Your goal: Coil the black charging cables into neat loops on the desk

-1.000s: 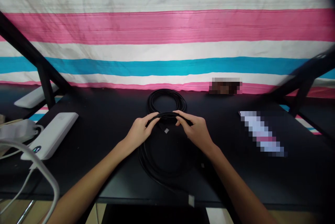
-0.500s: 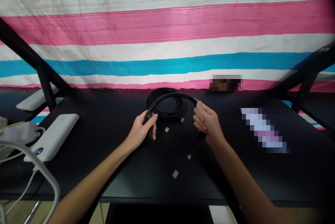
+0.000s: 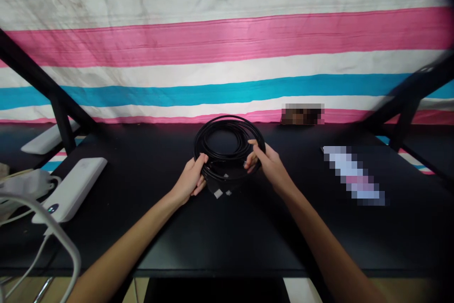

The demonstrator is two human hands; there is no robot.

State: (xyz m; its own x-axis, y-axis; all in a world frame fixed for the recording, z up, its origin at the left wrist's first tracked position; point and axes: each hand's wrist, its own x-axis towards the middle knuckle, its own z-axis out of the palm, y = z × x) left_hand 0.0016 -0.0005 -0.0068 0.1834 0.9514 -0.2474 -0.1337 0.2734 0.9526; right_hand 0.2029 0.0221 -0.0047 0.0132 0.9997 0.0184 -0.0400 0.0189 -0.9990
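Striped cloth (image 3: 227,40) beyond black table (image 3: 227,241). Gripping looped cable (image 3: 196,140) with left hand (image 3: 189,177) at left, right hand (image 3: 270,163) at right; apparently coiled already, pale tips (image 3: 218,194) loose, no tie visible.

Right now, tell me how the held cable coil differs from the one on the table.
The held coil is gripped by the left hand and right hand; the rear coil lies on the black table. The held coil looks wider, the rear coil narrower. Both are black, looped cable.
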